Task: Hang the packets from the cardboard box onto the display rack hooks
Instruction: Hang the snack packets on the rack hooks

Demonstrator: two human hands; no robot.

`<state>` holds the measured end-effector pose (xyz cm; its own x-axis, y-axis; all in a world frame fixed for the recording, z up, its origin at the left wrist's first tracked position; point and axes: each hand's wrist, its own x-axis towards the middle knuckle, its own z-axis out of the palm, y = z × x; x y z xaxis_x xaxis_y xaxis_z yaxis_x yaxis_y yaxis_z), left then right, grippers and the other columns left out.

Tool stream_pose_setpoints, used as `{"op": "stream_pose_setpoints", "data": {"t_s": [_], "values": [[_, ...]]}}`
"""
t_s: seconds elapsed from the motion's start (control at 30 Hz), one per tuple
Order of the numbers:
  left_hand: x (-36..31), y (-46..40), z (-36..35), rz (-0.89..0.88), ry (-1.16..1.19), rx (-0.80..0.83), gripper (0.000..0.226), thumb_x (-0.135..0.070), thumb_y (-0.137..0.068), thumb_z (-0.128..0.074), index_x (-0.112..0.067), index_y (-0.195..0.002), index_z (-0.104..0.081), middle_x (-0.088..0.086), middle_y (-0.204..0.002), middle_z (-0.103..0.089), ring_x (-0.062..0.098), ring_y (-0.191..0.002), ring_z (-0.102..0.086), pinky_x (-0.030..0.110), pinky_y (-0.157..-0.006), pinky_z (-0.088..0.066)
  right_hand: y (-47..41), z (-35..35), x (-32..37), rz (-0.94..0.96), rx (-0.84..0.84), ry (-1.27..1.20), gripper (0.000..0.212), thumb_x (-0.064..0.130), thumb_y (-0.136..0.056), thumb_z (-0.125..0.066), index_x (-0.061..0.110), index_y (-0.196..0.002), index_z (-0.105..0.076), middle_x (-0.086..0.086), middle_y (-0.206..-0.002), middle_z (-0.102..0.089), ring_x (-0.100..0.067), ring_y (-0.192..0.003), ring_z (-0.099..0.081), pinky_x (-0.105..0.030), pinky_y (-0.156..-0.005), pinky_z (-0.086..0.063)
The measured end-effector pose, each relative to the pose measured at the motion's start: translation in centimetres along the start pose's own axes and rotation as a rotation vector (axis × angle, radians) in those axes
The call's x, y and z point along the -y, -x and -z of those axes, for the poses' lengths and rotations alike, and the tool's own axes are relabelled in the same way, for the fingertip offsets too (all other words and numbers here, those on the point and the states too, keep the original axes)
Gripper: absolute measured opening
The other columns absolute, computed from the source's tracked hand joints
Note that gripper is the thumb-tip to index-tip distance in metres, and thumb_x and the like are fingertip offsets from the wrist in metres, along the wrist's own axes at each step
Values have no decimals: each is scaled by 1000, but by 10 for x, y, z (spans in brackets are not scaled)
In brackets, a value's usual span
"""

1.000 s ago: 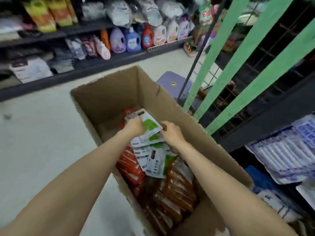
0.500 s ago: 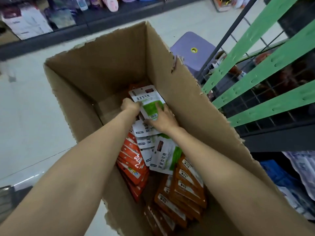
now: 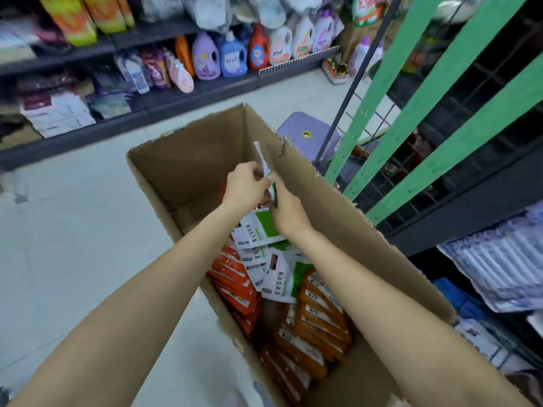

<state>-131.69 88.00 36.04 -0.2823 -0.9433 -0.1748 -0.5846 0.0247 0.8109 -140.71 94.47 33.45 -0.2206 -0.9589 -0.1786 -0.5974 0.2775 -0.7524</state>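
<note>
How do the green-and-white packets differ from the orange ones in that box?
The green-and-white packets lie loose and overlapping on top of the pile; the orange packets stand packed in tidy rows. One green-and-white packet is lifted edge-on between both hands, left hand and right hand; no orange one is held. Both kinds are flat printed pouches inside the same cardboard box.

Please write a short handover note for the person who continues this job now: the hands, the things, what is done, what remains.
Left hand: grips the white-green packet, edge-on, above the box.
Right hand: fingers hold the same packet lower down.
Box: on the floor, holding more white-green packets, red packets and orange packets.
Rack: to the right; its hooks are not clearly visible.
Done: one packet lifted out.
Left: hang it, then the others.
</note>
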Motion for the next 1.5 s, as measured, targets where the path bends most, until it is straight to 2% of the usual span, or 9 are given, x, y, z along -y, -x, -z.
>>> {"op": "stream_pose_setpoints", "data": {"t_s": [0.13, 0.3, 0.43, 0.67, 0.77, 0.93, 1.13, 1.3, 1.5], "values": [[-56, 46, 25, -356, 48, 64, 22, -26, -93, -57, -10, -107, -61, 4, -101, -64, 11, -88, -57, 23, -81, -42, 55, 47, 37, 15, -282, -149, 49, -1, -97, -36, 16, -143, -37, -10, -119, -61, -26, -103, -59, -29, -79, -45], [-120, 83, 32, -462, 56, 25, 64, -33, -91, -58, -11, -142, -27, 14, -140, -34, 27, -133, -30, 35, -107, -28, 108, 116, 61, -42, -570, -461, 41, -3, -95, -41, 12, -132, -51, -6, -123, -60, -21, -111, -58, -23, -80, -51], [-183, 112, 26, -603, 185, 170, 85, -31, -90, -61, -13, -149, -4, 9, -152, -19, 27, -141, -18, 41, -114, -21, 158, 174, 64, -26, -611, -617, 32, -2, -93, -49, 20, -113, -61, -3, -117, -66, -23, -109, -61, -48, -97, -48], [-278, 148, -20, -866, 223, 305, 77, -8, -83, -69, -22, -145, -26, 6, -136, -48, 21, -123, -47, 36, -104, -39, 232, 260, 44, 160, -867, -529, 85, 0, -88, -59, 50, -141, -16, -2, -130, -56, -16, -116, -56, -24, -81, -50], [-312, 165, -48, -972, 230, 366, 67, -7, -88, -63, -22, -145, -32, -1, -143, -44, 18, -129, -43, 32, -105, -38, 254, 298, 35, 222, -1003, -376, 78, 8, -87, -62, 54, -137, -23, 4, -145, -43, -16, -127, -47, -31, -100, -46], [-370, 180, -89, -1057, 214, 385, 61, -9, -92, -57, -20, -146, -32, 1, -148, -38, 20, -137, -34, 29, -110, -30, 271, 359, 18, 187, -1111, -222, 49, 6, -96, -47, 26, -140, -41, 10, -140, -43, -2, -123, -44, -10, -89, -43], [-411, 177, -126, -1040, 166, 359, 59, -10, -94, -51, -28, -146, -31, 9, -109, -45, 14, -68, -49, 18, -58, -38, 264, 402, -1, 141, -1172, -109, 52, 4, -95, -49, 18, -144, -37, -1, -128, -50, -4, -112, -48, -17, -88, -41], [-419, 170, -147, -1022, 174, 355, 56, -10, -94, -50, -30, -144, -34, 6, -102, -40, 17, -83, -48, 24, -79, -43, 257, 416, -14, 40, -1203, -22, 61, 12, -95, -53, 28, -148, -27, -9, -132, -45, -2, -94, -39, -2, -75, -26], [-417, 172, -154, -1049, 176, 368, 57, -12, -94, -49, -32, -145, -33, 2, -99, -38, 6, -69, -44, 2, -58, -40, 262, 410, -25, 23, -1226, -19, 64, 14, -94, -54, 30, -149, -25, -5, -126, -45, -1, -90, -38, -8, -79, -28]]}}
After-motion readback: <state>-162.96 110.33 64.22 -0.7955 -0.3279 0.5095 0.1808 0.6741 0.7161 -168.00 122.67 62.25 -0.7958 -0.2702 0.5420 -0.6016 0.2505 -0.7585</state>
